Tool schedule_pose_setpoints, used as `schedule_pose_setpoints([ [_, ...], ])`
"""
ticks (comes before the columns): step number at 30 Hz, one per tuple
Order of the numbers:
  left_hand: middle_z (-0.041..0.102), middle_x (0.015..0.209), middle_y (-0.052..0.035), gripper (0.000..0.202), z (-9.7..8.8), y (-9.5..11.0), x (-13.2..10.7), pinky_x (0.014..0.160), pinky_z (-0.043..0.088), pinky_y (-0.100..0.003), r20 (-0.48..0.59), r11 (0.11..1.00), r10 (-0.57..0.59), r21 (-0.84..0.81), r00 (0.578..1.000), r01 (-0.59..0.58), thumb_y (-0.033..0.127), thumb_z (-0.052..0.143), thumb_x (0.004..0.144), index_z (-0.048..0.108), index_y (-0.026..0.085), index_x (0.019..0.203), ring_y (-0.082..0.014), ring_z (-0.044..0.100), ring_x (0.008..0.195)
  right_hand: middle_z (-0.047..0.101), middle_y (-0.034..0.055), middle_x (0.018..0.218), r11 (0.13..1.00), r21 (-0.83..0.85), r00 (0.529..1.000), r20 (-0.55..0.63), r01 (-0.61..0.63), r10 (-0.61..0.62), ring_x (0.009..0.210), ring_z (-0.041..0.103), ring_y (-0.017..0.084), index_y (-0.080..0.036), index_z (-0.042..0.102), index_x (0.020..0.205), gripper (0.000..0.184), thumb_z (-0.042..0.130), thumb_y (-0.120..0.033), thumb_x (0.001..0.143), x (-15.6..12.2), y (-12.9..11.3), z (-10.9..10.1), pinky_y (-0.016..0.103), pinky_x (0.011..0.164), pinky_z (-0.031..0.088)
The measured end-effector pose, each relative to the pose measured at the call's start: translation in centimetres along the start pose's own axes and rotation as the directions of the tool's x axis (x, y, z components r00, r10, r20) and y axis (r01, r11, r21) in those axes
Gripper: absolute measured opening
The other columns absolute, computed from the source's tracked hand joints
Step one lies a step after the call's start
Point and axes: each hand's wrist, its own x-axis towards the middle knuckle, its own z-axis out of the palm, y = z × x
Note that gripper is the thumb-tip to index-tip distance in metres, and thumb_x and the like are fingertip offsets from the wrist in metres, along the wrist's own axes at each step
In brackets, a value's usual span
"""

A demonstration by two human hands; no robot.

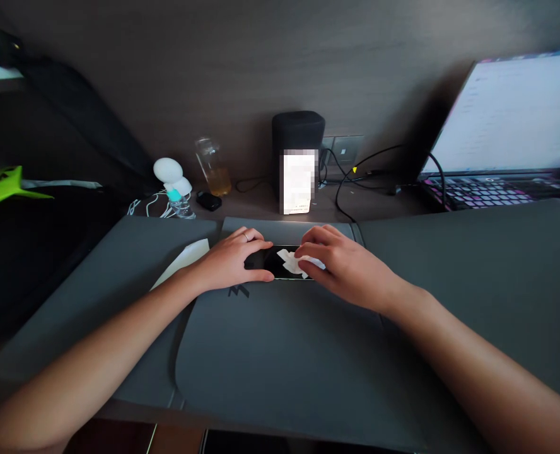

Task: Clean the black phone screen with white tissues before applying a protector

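A dark, glossy phone [274,267] lies sideways on the grey desk mat [280,353]. My left hand [235,258] grips its left end, thumb along the near edge and fingers along the far edge. Over the phone's right part, my right hand [339,261] pinches a crumpled white tissue [292,261] that rests against the screen. The phone's right end is hidden behind my right hand. A white sheet of paper [185,260] lies partly under my left wrist.
Behind the mat stand a dark speaker [299,129] with a lit panel, a tilted glass [217,176] of amber liquid and a white rounded device [169,171]. A black cable [379,153] loops towards an open laptop [502,120] on the right.
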Motion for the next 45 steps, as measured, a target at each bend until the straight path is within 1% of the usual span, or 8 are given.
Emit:
schedule_pose_setpoints([
  [6, 0.056, 0.123, -0.0053, 0.06, -0.1, 0.1, 0.0, 0.103, 0.042, -0.041, -0.004, 1.0, 0.008, -0.008, 1.0, -0.008, 0.061, 0.063, 0.084, 0.056, 0.028, 0.133, -0.0265, 0.05, 0.117, 0.059, 0.0076, 0.094, 0.995, -0.007, 0.99, 0.097, -0.099, 0.099, 0.085, 0.058, 0.019, -0.018, 0.067, 0.091, 0.016, 0.051, -0.017, 0.095, -0.1, 0.9, 0.2, 0.034, 0.08, 0.048],
  [12, 0.056, 0.121, -0.005, 0.059, -0.1, 0.0, 0.0, 0.101, 0.043, -0.04, 0.0, 1.0, 0.015, 0.001, 1.0, -0.015, 0.062, 0.063, 0.084, 0.056, 0.029, 0.133, -0.0265, 0.05, 0.117, 0.059, 0.0073, 0.098, 0.996, 0.088, 0.985, 0.166, 0.02, -0.035, 0.095, 0.057, 0.02, -0.02, 0.067, 0.09, 0.02, 0.052, -0.006, 0.088, -0.3, 0.5, -0.6, 0.035, 0.085, 0.047],
  [14, 0.056, 0.123, -0.0055, 0.06, 0.0, -0.1, 0.0, 0.102, 0.042, -0.041, -0.002, 1.0, 0.009, 0.006, 1.0, -0.009, 0.062, 0.063, 0.083, 0.056, 0.028, 0.132, -0.0272, 0.05, 0.117, 0.059, 0.008, 0.102, 0.995, 0.094, 0.991, 0.126, 0.044, -0.056, 0.1, 0.056, 0.021, -0.02, 0.066, 0.096, 0.02, 0.053, -0.008, 0.087, -0.4, 0.3, -0.7, 0.034, 0.086, 0.047],
  [18, 0.055, 0.126, -0.0059, 0.062, 0.0, -0.1, 0.0, 0.102, 0.042, -0.041, 0.005, 1.0, 0.003, 0.007, 1.0, -0.003, 0.063, 0.064, 0.082, 0.056, 0.028, 0.133, -0.0274, 0.049, 0.119, 0.058, 0.0095, 0.102, 0.996, -0.028, 0.995, -0.038, -0.089, 0.088, 0.099, 0.056, 0.024, -0.018, 0.065, 0.102, 0.014, 0.056, -0.02, 0.091, -0.3, 0.7, -0.5, 0.036, 0.085, 0.046],
  [22, 0.056, 0.123, -0.0051, 0.061, 0.0, 0.0, 0.0, 0.101, 0.042, -0.04, 0.001, 1.0, 0.001, 0.002, 1.0, -0.001, 0.062, 0.063, 0.083, 0.056, 0.028, 0.133, -0.0267, 0.05, 0.117, 0.059, 0.0066, 0.092, 0.985, -0.035, 0.981, 0.093, -0.17, 0.173, 0.081, 0.059, 0.019, -0.018, 0.067, 0.093, 0.01, 0.058, -0.02, 0.091, -0.1, 1.2, 0.0, 0.031, 0.075, 0.046],
  [34, 0.057, 0.121, -0.005, 0.06, -0.2, 0.2, 0.0, 0.102, 0.042, -0.039, -0.005, 1.0, 0.024, -0.002, 1.0, -0.024, 0.061, 0.063, 0.084, 0.056, 0.026, 0.133, -0.0256, 0.05, 0.116, 0.063, 0.0055, 0.091, 0.999, -0.001, 0.986, 0.161, -0.042, 0.041, 0.085, 0.058, 0.017, -0.017, 0.065, 0.08, 0.024, 0.049, 0.0, 0.084, 0.1, 1.1, -0.5, 0.031, 0.08, 0.044],
  [40, 0.056, 0.123, -0.0053, 0.061, -0.1, 0.1, 0.0, 0.101, 0.042, -0.039, -0.001, 1.0, 0.016, -0.003, 1.0, -0.016, 0.061, 0.063, 0.083, 0.056, 0.026, 0.133, -0.0267, 0.049, 0.117, 0.064, 0.0052, 0.091, 0.997, -0.073, 0.994, 0.104, -0.005, 0.013, 0.089, 0.058, 0.019, -0.019, 0.067, 0.091, 0.019, 0.051, -0.01, 0.09, -0.2, 1.0, -0.8, 0.035, 0.086, 0.042],
  [45, 0.057, 0.122, -0.005, 0.061, -0.2, 0.1, 0.0, 0.101, 0.042, -0.039, 0.003, 1.0, 0.021, 0.001, 1.0, -0.021, 0.062, 0.062, 0.084, 0.056, 0.027, 0.133, -0.0264, 0.05, 0.117, 0.06, 0.0051, 0.087, 0.984, -0.064, 0.979, 0.11, -0.164, 0.17, 0.074, 0.057, 0.016, -0.018, 0.065, 0.091, 0.016, 0.052, -0.026, 0.096, -0.1, 0.3, -0.3, 0.029, 0.07, 0.043],
])
